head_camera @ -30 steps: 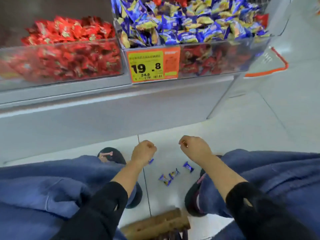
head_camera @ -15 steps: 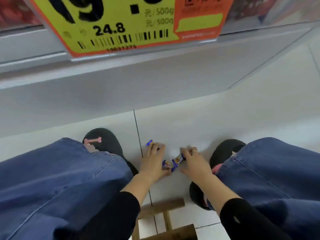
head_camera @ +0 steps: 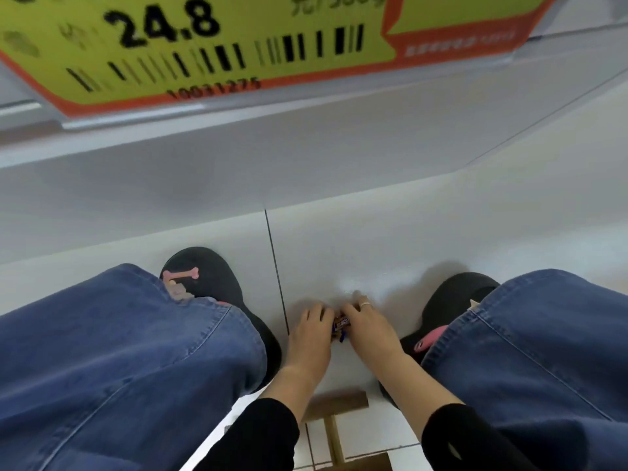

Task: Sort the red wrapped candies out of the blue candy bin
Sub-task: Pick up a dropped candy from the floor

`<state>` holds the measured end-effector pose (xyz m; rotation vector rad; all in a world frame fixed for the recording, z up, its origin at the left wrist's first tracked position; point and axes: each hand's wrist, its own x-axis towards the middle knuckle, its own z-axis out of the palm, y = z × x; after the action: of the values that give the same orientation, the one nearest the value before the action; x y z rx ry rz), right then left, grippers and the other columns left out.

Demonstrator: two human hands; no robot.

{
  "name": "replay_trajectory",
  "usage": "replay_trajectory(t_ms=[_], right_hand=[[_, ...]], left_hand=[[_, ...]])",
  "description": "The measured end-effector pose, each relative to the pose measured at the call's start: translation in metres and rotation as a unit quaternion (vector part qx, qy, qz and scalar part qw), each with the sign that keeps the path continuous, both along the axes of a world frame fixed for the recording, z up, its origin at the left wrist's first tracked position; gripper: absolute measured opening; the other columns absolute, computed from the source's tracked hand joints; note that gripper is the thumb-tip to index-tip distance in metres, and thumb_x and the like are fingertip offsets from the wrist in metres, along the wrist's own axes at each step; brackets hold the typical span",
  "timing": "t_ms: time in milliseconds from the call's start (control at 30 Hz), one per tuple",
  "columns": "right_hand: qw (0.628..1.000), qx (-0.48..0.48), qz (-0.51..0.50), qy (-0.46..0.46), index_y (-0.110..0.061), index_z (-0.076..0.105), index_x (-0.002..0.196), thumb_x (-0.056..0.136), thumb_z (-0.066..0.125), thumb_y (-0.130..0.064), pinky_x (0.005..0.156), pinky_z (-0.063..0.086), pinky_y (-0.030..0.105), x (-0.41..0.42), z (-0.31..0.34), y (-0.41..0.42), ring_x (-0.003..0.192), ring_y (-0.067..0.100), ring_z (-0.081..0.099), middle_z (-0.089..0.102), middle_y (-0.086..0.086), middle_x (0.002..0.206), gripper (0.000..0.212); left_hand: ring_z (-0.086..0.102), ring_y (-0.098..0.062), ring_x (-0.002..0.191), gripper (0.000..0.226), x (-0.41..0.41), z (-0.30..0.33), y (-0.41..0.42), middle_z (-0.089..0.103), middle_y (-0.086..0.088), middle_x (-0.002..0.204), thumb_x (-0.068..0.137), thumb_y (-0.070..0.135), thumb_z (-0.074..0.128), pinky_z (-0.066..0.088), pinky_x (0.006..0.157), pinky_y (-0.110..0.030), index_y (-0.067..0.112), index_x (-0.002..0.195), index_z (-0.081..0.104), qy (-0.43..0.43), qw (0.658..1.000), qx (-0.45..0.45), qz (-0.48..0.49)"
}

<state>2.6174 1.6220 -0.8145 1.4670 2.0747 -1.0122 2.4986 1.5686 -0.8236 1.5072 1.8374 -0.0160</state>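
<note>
1. Crouching low over the white floor, with blue jeans on both sides and a black slipper poking out by the left knee.
2. Reaching down with the left hand, fingers curved over the floor beside the small pile, maybe to scoop it. Cannot tell if anything sits under those fingers.
3. Lying between the two hands: blue wrapped candies, touching both, likely spilled ones being gathered up.
4. Pinching the candies with the right hand, fingers bent around them, a ring on one finger.
5. Hanging close above: a yellow price tag on the shelf edge.
6. Seeing no red candies and no bin from down here, so sorting probably waits until the floor pickup is done.
</note>
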Motion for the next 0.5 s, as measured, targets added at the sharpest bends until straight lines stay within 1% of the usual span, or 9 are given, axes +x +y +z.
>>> replay_trajectory(t_ms=[100,167,200,267,333,367,400,433,500], right_hand=[[0.996,-0.019,-0.089,0.023,-0.014,0.056,0.117,0.095,0.053,-0.014,0.079,0.046,0.023,-0.004,0.0,-0.001,0.091,0.02,0.059,0.039,0.008,0.135,0.022],[0.988,-0.032,-0.149,0.041,-0.013,0.061,0.114,0.095,0.053,-0.012,0.079,0.046,0.019,-0.005,-0.001,-0.003,0.087,0.016,0.056,0.043,0.009,0.133,0.021],[0.984,-0.035,-0.167,0.051,-0.013,0.062,0.114,0.095,0.054,-0.011,0.074,0.044,0.013,-0.006,-0.001,-0.003,0.086,0.014,0.055,0.046,0.01,0.13,0.021],[0.981,-0.043,-0.179,0.064,-0.012,0.065,0.112,0.094,0.055,-0.011,0.061,0.04,0.006,-0.006,0.004,0.0,0.081,0.013,0.051,0.051,0.007,0.115,0.021],[0.98,-0.044,-0.18,0.074,-0.014,0.069,0.109,0.092,0.057,-0.012,0.054,0.038,0.004,-0.007,0.012,0.009,0.078,0.015,0.053,0.054,0.007,0.105,0.02],[0.98,-0.036,-0.18,0.083,-0.017,0.071,0.105,0.09,0.059,-0.013,0.052,0.036,0.005,-0.008,0.019,0.015,0.079,0.017,0.056,0.057,0.008,0.102,0.02],[0.979,-0.025,-0.18,0.096,-0.018,0.072,0.102,0.088,0.06,-0.013,0.052,0.035,0.007,-0.009,0.027,0.022,0.081,0.018,0.058,0.061,0.007,0.1,0.019],[0.977,-0.01,-0.178,0.113,-0.019,0.073,0.1,0.086,0.062,-0.012,0.056,0.033,0.009,-0.011,0.038,0.03,0.087,0.019,0.06,0.064,0.006,0.099,0.019],[0.973,0.022,-0.175,0.149,-0.016,0.073,0.103,0.084,0.065,-0.01,0.07,0.038,0.019,-0.016,0.069,0.049,0.097,0.019,0.059,0.065,0.003,0.102,0.021]], left_hand=[[0.053,-0.012,0.086,0.012,0.009,0.001,0.0,0.053,0.005,0.102,0.092,0.016,0.057,0.05,0.076,-0.032,0.023,0.103,0.056,-0.069,0.987,-0.044,0.14],[0.054,-0.012,0.082,0.008,0.012,0.003,0.002,0.054,0.005,0.096,0.091,0.016,0.06,0.049,0.071,-0.028,0.021,0.097,0.058,-0.101,0.97,-0.061,0.213],[0.055,-0.013,0.082,0.008,0.012,0.003,0.004,0.055,0.004,0.094,0.089,0.016,0.062,0.048,0.07,-0.027,0.02,0.096,0.059,-0.111,0.964,-0.063,0.235],[0.055,-0.015,0.081,0.006,0.008,0.006,0.009,0.057,0.003,0.091,0.087,0.014,0.064,0.044,0.066,-0.023,0.017,0.092,0.061,-0.119,0.959,-0.061,0.251],[0.054,-0.015,0.078,0.003,0.003,0.014,0.016,0.058,0.001,0.086,0.086,0.015,0.065,0.037,0.059,-0.019,0.016,0.086,0.062,-0.118,0.962,-0.045,0.242],[0.054,-0.016,0.077,0.004,-0.001,0.021,0.02,0.059,0.001,0.084,0.086,0.016,0.066,0.036,0.058,-0.021,0.016,0.084,0.062,-0.119,0.963,-0.033,0.241],[0.054,-0.016,0.077,0.003,-0.004,0.03,0.026,0.06,0.001,0.083,0.085,0.016,0.066,0.035,0.058,-0.023,0.015,0.085,0.064,-0.12,0.962,-0.017,0.243],[0.053,-0.014,0.078,0.004,-0.009,0.041,0.033,0.059,0.003,0.084,0.084,0.015,0.067,0.033,0.06,-0.024,0.014,0.087,0.065,-0.119,0.962,0.002,0.246],[0.05,-0.011,0.079,0.011,-0.019,0.069,0.049,0.057,0.005,0.088,0.082,0.016,0.07,0.03,0.059,-0.017,0.014,0.093,0.067,-0.113,0.961,0.052,0.247]])
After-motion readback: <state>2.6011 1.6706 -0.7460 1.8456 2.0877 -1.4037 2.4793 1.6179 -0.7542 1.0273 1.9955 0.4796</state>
